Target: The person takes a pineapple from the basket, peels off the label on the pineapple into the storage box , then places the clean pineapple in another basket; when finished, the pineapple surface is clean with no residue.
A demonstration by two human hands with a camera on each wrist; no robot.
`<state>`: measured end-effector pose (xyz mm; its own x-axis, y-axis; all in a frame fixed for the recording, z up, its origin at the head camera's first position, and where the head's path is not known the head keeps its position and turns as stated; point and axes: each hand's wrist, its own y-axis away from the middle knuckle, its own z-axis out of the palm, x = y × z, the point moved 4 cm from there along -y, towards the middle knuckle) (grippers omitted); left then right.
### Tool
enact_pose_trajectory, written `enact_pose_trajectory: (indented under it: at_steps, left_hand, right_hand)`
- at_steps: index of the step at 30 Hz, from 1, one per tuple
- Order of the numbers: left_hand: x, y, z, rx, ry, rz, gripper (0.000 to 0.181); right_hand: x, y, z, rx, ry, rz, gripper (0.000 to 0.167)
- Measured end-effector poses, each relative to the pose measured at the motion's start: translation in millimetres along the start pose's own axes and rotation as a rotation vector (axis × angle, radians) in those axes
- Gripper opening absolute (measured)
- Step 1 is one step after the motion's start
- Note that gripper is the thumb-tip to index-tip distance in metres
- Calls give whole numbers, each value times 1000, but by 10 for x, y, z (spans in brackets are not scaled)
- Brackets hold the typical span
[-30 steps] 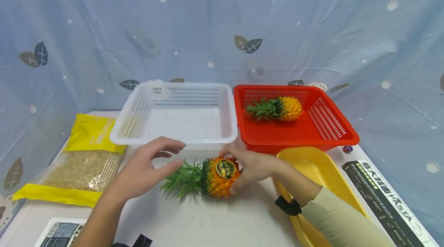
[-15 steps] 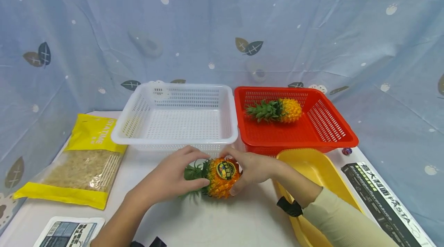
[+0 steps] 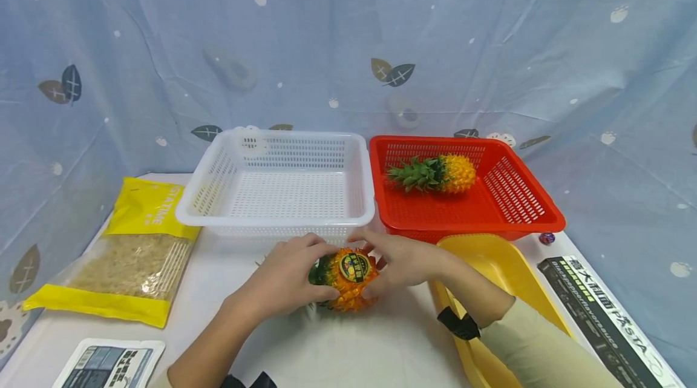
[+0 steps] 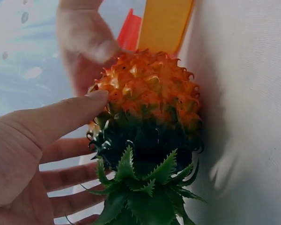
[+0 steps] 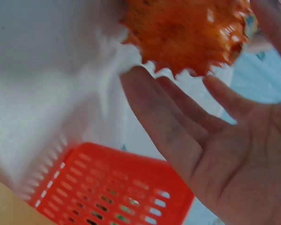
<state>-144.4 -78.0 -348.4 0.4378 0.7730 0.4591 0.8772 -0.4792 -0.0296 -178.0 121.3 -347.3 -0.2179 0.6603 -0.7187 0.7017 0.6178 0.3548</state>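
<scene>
An orange-and-green pineapple (image 3: 348,285) with a round black-and-yellow sticker lies on its side on the white table, leaves to the left. My left hand (image 3: 288,276) grips it from the leaf end, thumb on the near side; in the left wrist view its fingers (image 4: 68,178) spread behind the fruit. At the base, my right hand (image 3: 400,261) holds the rounded end between thumb and fingers. The right wrist view shows some of the right fingers (image 5: 164,126) fairly straight, close below the pineapple (image 5: 187,33). The left hand hides most of the leaves in the head view.
Behind the hands stand a white basket (image 3: 278,222) and a red basket (image 3: 468,218) with a second pineapple (image 3: 435,174) inside. A yellow tray (image 3: 490,261) and a pasta box (image 3: 604,321) lie right, a yellow bag (image 3: 130,255) and a flat package (image 3: 111,364) left.
My left hand has moved right and closed over the pineapple's leaf end. The right hand stays at the base, and the pineapple has barely moved.
</scene>
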Motion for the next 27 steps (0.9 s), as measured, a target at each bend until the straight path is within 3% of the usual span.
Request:
enact_pose_trajectory:
  at_steps: [6,11,14,18,27]
  left_hand:
    - [48,-8,-12,-22,7,-9,62]
    - [72,-11,-12,-44,34,-1,61]
    - [82,-14,-8,-53,38,7,60]
    - [84,-15,-6,-60,34,6,60]
    - [89,-2,-23,-67,33,-5,61]
  right_hand:
    - [-61,59,-124,173,48,-47,43]
    - [-131,27,-83,211,124,-159,22]
    - [-156,24,-62,226,179,-183,20]
    - [-177,35,-52,222,208,-149,22]
    - [-218,20,-34,168,209,-137,24]
